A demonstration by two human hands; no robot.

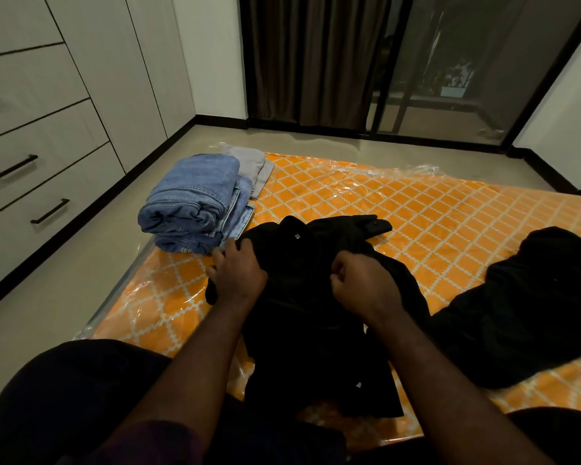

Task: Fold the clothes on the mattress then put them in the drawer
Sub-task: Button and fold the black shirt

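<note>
A crumpled black garment (316, 317) lies on the orange patterned mattress (399, 209) just in front of me. My left hand (237, 271) grips its left edge, fingers curled into the cloth. My right hand (363, 283) is closed in a fist around a bunch of the same garment near its middle. A stack of folded blue jeans (195, 203) sits at the mattress's left corner, with a folded grey garment (249, 166) behind it. Another black garment (530, 303) lies loose at the right.
White drawers with black handles (31, 182) line the left wall, all closed, across a strip of bare floor (64, 290). Dark curtains (316, 62) and a glass door (450, 78) stand beyond the mattress. My knees (64, 397) frame the bottom of the view.
</note>
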